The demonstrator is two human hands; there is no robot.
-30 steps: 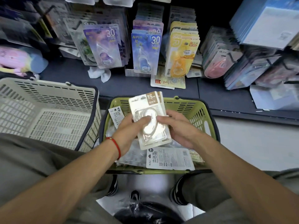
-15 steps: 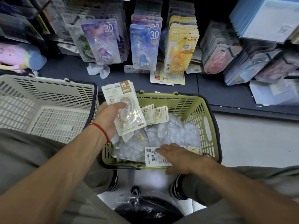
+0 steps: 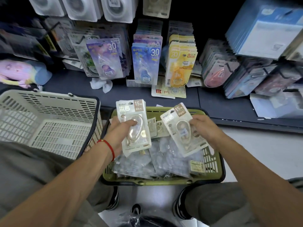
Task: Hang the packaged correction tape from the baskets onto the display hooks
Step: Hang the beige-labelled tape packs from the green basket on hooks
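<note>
Thumbs clamp two beige 15 m tape packs above the green basket (image 3: 211, 163): the left hand (image 3: 120, 133) grips a small stack of packs (image 3: 132, 126) with its thumb across the blister and fingers behind, while the right hand (image 3: 204, 128) pinches a single pack (image 3: 179, 128) by its right edge, tilted toward the left one. Both hands are closed on cardboard, neither on a hook. Below them the basket holds more packs in clear bags (their count cannot be told). A white basket (image 3: 49, 122) sits just left of it. On the shelf beyond, purple (image 3: 106, 59), blue (image 3: 146, 63) and yellow (image 3: 179, 66) tapes hang in rows, and white ones (image 3: 118, 9) hang along the top edge. The likely risk lies in the edge pinch: a one-sided hold on a slick card could let the pack twist or drop back into the basket as it is lifted. The left stack may also fan apart, leaving its hang holes misaligned at the hook.
</note>
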